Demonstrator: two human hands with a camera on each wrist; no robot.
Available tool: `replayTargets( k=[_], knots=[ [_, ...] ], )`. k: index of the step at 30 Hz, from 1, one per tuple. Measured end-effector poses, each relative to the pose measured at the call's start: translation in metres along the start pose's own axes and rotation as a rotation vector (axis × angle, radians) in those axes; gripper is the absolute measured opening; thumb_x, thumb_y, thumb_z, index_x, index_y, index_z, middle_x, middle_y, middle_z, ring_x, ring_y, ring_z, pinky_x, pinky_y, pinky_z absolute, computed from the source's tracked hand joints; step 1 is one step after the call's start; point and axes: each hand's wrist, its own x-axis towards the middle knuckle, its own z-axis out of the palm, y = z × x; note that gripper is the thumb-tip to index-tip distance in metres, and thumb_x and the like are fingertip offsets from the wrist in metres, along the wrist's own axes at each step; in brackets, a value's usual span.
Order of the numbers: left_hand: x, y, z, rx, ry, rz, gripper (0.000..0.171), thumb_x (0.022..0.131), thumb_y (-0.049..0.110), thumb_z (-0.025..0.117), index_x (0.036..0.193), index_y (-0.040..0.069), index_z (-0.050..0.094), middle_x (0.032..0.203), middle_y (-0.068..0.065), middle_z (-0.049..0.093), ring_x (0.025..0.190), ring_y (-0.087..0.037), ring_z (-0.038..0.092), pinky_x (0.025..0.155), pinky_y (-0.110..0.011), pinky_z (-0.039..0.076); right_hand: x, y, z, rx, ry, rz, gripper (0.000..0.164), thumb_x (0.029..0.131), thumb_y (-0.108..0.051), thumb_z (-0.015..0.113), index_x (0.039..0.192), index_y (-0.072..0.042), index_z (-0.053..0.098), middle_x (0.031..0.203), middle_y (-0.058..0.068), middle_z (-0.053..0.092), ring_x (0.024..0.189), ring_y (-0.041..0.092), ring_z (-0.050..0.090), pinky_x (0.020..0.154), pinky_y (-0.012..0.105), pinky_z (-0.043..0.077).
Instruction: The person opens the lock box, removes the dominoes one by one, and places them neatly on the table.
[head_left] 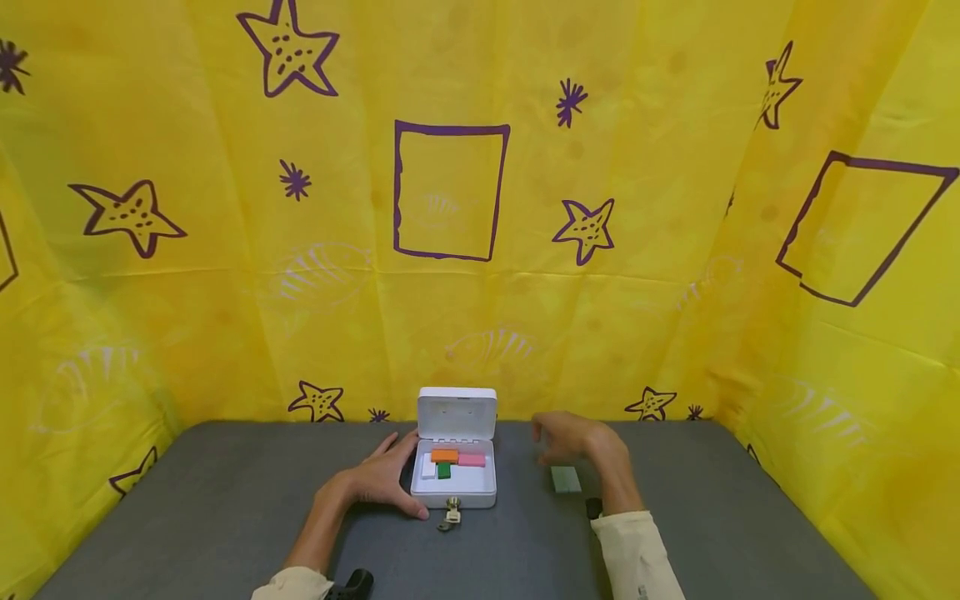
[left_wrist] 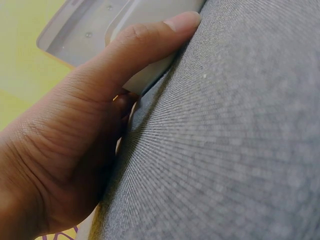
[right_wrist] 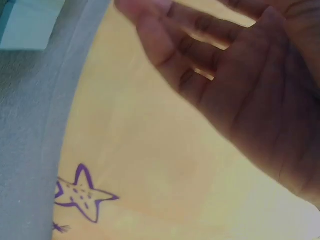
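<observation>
A small white lockbox [head_left: 472, 500] stands on the grey table with its lid [head_left: 457, 416] raised. Inside lie an orange block [head_left: 444, 457], a pink block [head_left: 472, 460], a white block [head_left: 428, 468] and a green block [head_left: 444, 472]. Keys [head_left: 450, 522] hang from the lock at its front. My left hand [head_left: 381, 479] holds the box by its left side, thumb round the front corner and fingers toward the back. To the right of the box, my right hand [head_left: 572, 440] is raised with loosely bent fingers and nothing in them. Below it lies a pale green pad [head_left: 566, 479].
The grey table [head_left: 240, 517] carries the box and the pad. A yellow curtain [head_left: 450, 317] with purple starfish drawings closes off the back and both sides. Part of the pad [right_wrist: 30, 22] shows at the corner of the right wrist view.
</observation>
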Motion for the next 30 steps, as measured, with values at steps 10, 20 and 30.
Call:
replayTargets(
  k=[10,20,30],
  knots=[
    [-0.001,-0.001,0.000,0.000,-0.006,-0.007,0.133,0.069,0.063,0.088,0.168,0.015,0.013,0.175,-0.013,0.020,0.160,-0.054,0.002,0.125,-0.079,0.008,0.015,-0.018,0.005,-0.037,-0.011,-0.283,0.013,0.090,-0.002,0.077,0.100,-0.001,0.067,0.082,0.001,0.061,0.074,0.010,0.051,0.067,0.021,0.048],
    [0.001,-0.002,0.000,0.005,-0.012,-0.015,0.135,0.068,0.066,0.088,0.169,0.017,0.012,0.176,-0.012,0.019,0.161,-0.053,0.002,0.125,-0.079,0.008,0.027,-0.038,0.017,-0.053,-0.001,-0.355,0.012,0.094,-0.003,0.074,0.104,0.001,0.067,0.088,0.007,0.064,0.077,0.011,0.051,0.072,0.019,0.049],
    [0.002,-0.001,0.001,0.004,-0.008,0.005,0.135,0.069,0.059,0.090,0.168,0.011,0.013,0.175,-0.016,0.018,0.161,-0.053,0.001,0.127,-0.077,0.004,0.043,-0.056,0.039,-0.093,-0.002,-0.390,0.009,0.097,-0.005,0.072,0.102,0.001,0.074,0.082,0.001,0.062,0.073,0.008,0.049,0.068,0.016,0.046]
  ],
)
